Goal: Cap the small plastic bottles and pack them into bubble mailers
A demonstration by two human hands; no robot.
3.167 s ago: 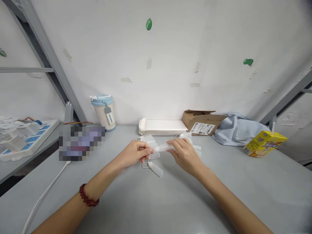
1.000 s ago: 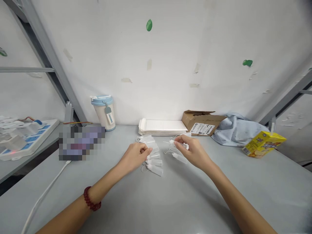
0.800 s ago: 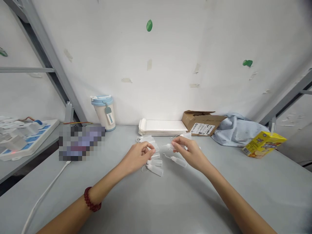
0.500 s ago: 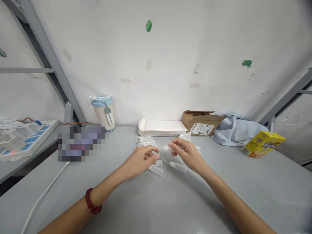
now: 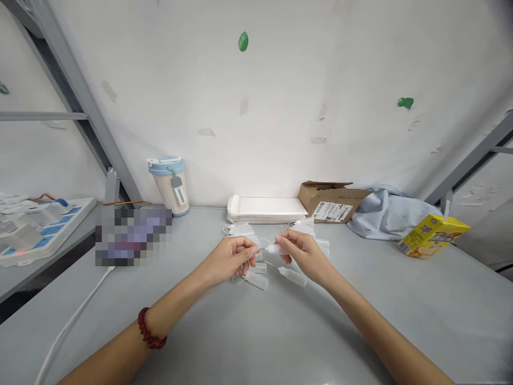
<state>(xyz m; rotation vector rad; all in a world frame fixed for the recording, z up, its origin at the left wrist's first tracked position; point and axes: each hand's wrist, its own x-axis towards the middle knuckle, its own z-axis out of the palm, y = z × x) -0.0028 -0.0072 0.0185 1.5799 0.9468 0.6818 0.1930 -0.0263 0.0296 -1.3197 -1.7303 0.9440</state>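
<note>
Just above the grey bench (image 5: 280,331), R hand (image 5: 305,252) pinches a small translucent white plastic bottle (image 5: 274,249) sideways, nozzle twd L hand (image 5: 228,260), whose fingertips close on that tip, prob. to steady both ends; similar bottles (image 5: 256,279) lie beneath.

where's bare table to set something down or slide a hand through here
Bare table lies nearer you than the hands, right of the right hand up to the yellow carton, and left of the left hand up to the white cable. Crowded: small bottles in and under both hands; back row of cup, trays, box, cloth.
</note>
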